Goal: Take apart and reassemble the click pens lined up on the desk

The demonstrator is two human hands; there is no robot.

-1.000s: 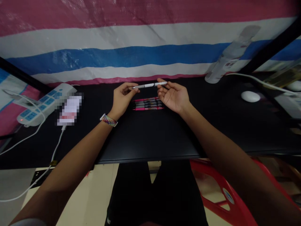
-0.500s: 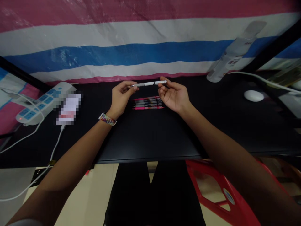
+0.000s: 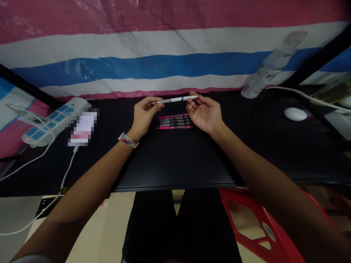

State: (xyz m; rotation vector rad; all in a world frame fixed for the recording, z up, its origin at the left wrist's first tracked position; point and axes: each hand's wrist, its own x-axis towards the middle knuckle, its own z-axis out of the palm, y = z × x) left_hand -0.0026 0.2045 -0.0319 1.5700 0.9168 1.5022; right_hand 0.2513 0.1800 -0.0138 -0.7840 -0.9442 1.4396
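A white and grey pen (image 3: 176, 99) is held level above the dark desk, stretched between both hands. My left hand (image 3: 145, 113) pinches its left end between thumb and fingers; a woven multicoloured band circles that wrist. At the right end, the thumb and fingertips of my right hand (image 3: 205, 112) close on the pen's tip, palm partly turned up. Just below the held pen, several pens (image 3: 174, 122) lie side by side on the desk, some pink and some grey or black.
To the left are a white power strip (image 3: 56, 122), a blurred phone (image 3: 83, 128) and white cables. A tall clear bottle (image 3: 270, 71) stands at the back right, near a white mouse (image 3: 295, 114). Below the desk edge (image 3: 175, 186) is a red plastic stool (image 3: 260, 226).
The view has shifted slightly, so everything sits a little lower and to the right. Both hands keep the same hold on the pen.
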